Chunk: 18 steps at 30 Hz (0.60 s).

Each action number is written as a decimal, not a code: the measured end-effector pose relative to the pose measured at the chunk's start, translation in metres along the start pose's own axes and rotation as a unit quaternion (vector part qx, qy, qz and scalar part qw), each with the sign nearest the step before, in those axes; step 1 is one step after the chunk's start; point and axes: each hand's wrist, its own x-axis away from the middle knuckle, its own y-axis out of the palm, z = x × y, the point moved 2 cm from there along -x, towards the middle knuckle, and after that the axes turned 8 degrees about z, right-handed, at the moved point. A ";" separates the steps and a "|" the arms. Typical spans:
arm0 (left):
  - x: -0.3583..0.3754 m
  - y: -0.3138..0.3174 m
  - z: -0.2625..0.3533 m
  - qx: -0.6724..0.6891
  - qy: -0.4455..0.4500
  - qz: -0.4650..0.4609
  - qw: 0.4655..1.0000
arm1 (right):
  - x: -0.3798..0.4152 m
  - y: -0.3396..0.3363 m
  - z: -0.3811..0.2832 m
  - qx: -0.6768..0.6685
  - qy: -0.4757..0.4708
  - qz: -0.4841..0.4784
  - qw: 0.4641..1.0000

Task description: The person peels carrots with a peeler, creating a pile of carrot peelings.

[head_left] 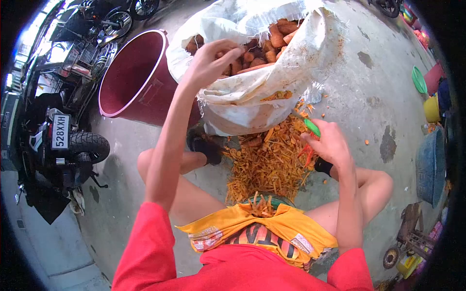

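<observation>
My left hand [213,60] is over the mouth of a white woven sack [252,104], its fingers loosely bent and apart. Nothing shows in its grasp. Reddish-orange carrots [257,58] fill the sack, right beside my fingertips. My right hand [331,143] is closed around the green handle [312,127] of what looks like a knife, with its thin blade pointing up and left toward the sack's lower edge. Between my legs lies a heap of orange peelings [267,165], spread over the floor below the sack.
A large dark red tub [133,75] stands left of the sack. Farther left is a parked motorcycle [68,140]. On the right side are a blue-grey basin [430,165], a yellow container [431,109] and a small wheeled item [403,247]. Grey concrete floor [361,102] lies between.
</observation>
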 end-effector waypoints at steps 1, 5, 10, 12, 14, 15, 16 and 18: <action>-0.021 0.009 -0.005 -0.074 0.008 -0.046 0.996 | 0.001 -0.008 0.001 0.001 -0.001 0.002 1.000; -0.091 0.058 -0.019 -0.173 -0.006 -0.114 0.978 | 0.002 -0.042 0.005 -0.034 -0.021 0.086 0.996; -0.132 0.110 -0.036 -0.255 -0.097 0.001 0.962 | 0.000 -0.056 0.021 -0.015 -0.002 0.112 0.994; -0.134 0.126 -0.029 -0.262 -0.133 0.010 0.956 | 0.000 -0.057 0.022 -0.013 -0.003 0.112 0.994; -0.137 0.132 -0.030 -0.247 -0.204 0.017 0.947 | -0.001 -0.057 0.023 -0.012 -0.007 0.110 0.994; -0.138 0.132 -0.034 -0.247 -0.205 0.015 0.947 | -0.001 -0.057 0.022 -0.007 -0.006 0.106 0.994; -0.137 0.132 -0.038 -0.166 -0.223 -0.001 0.961 | -0.001 -0.058 0.021 -0.002 -0.006 0.103 0.995; -0.140 0.137 -0.046 -0.082 -0.238 -0.018 0.968 | 0.000 -0.059 0.022 -0.005 -0.008 0.106 0.994</action>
